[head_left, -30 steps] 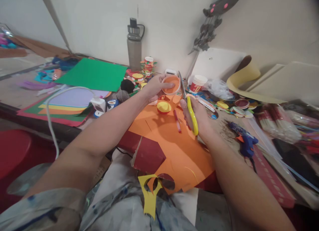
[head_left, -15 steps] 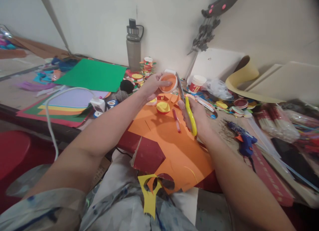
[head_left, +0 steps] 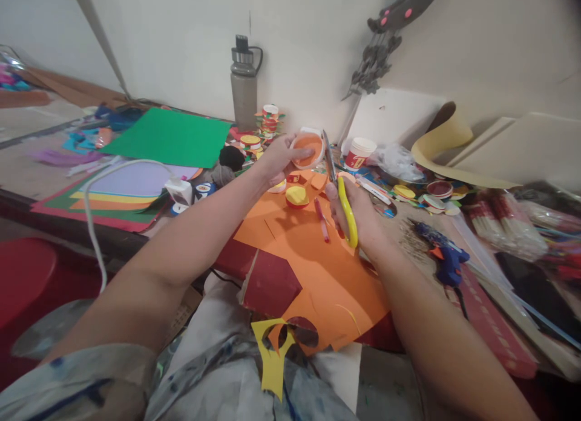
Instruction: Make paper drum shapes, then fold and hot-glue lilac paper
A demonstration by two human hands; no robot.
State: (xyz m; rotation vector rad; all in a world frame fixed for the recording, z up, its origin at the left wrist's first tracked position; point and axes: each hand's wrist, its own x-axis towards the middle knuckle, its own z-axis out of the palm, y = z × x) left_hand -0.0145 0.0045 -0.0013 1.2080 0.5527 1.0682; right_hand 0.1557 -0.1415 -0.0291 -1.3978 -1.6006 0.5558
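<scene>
My left hand (head_left: 279, 158) grips a round, white-rimmed paper cup piece (head_left: 303, 143) with an orange face, its fingers pressed over that face. My right hand (head_left: 363, 209) is closed around the yellow handles of a pair of scissors (head_left: 347, 218). Their grey blades point up and away, right beside the cup piece's right rim; whether they touch it I cannot tell. Below lies a large orange paper sheet (head_left: 313, 261). On it rest a small yellow-topped red cup piece (head_left: 297, 196) and a red pen (head_left: 322, 220).
A grey water bottle (head_left: 244, 85) stands against the wall. Green paper (head_left: 170, 137) and coloured sheets lie left, near a white cable (head_left: 88, 227). To the right are a paper cup (head_left: 360, 153) and a blue glue gun (head_left: 447, 257). Yellow cut-out paper (head_left: 273, 372) hangs over my lap.
Both hands stay almost in place. The cup piece has tilted slightly in my left hand, and the scissor blades have shifted a touch along its right side.
</scene>
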